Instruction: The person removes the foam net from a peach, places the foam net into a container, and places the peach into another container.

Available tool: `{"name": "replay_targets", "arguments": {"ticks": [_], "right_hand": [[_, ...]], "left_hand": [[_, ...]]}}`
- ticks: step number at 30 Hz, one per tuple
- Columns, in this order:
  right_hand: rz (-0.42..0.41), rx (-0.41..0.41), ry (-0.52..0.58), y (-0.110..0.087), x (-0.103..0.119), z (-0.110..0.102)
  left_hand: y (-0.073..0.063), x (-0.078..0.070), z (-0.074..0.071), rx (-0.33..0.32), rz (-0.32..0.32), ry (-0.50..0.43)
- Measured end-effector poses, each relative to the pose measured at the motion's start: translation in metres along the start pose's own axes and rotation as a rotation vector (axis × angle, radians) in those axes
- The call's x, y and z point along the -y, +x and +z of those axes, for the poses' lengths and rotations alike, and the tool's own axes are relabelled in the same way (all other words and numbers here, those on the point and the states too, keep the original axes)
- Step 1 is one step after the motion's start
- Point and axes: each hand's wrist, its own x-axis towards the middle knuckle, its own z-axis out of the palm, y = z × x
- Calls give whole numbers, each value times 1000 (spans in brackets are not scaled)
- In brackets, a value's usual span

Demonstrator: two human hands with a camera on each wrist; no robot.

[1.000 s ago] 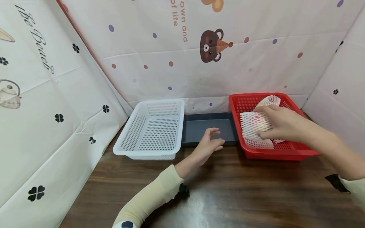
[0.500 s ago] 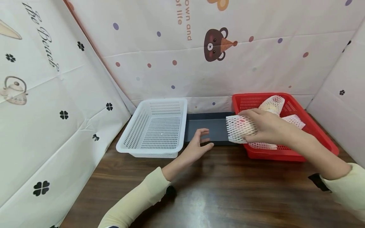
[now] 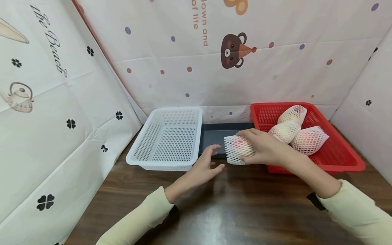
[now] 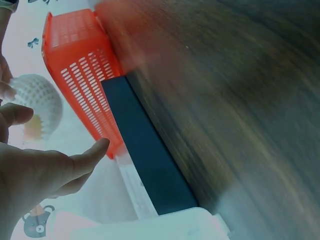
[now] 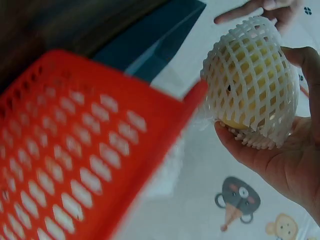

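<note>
My right hand [image 3: 266, 148] grips a round yellow-and-red fruit in a white foam net [image 3: 236, 149], held up in front of the dark tray. In the right wrist view, the fingers and thumb curl round the net, and yellow fruit skin [image 5: 250, 75] shows through its holes. The kind of fruit is unclear. My left hand [image 3: 200, 170] is just left of the netted fruit, fingers spread and apart from it, holding nothing. Three more net-wrapped fruits [image 3: 309, 140] lie in the red basket [image 3: 340, 166] on the right.
At left stands a white plastic basket [image 3: 131, 160] with nothing in it. A shallow dark grey tray [image 3: 211, 137] sits between the two baskets. The brown wooden table [image 3: 239, 211] extends in front, and printed cloth walls [image 3: 171, 78] enclose the back and sides.
My right hand has lifted one netted fruit out of the red basket and carried it left toward the middle. The left hand has shifted slightly left and down.
</note>
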Motion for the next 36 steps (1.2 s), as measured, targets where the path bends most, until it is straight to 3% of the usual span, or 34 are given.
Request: {"name": "replay_targets", "arguments": {"ticks": [7,17,26,36], "right_hand": [[-31,4,13,6,7,37],[2,54,41,6,9,67],[18,60,24,-3,7,87],[62,100,19,-5,7,94]], "left_hand": [[-9,2,-3,-33,101,41],[-27,5,-9,-68,230,296],[-34,7,-5,18,231,409],[-34,10,-5,53,205,418]]}}
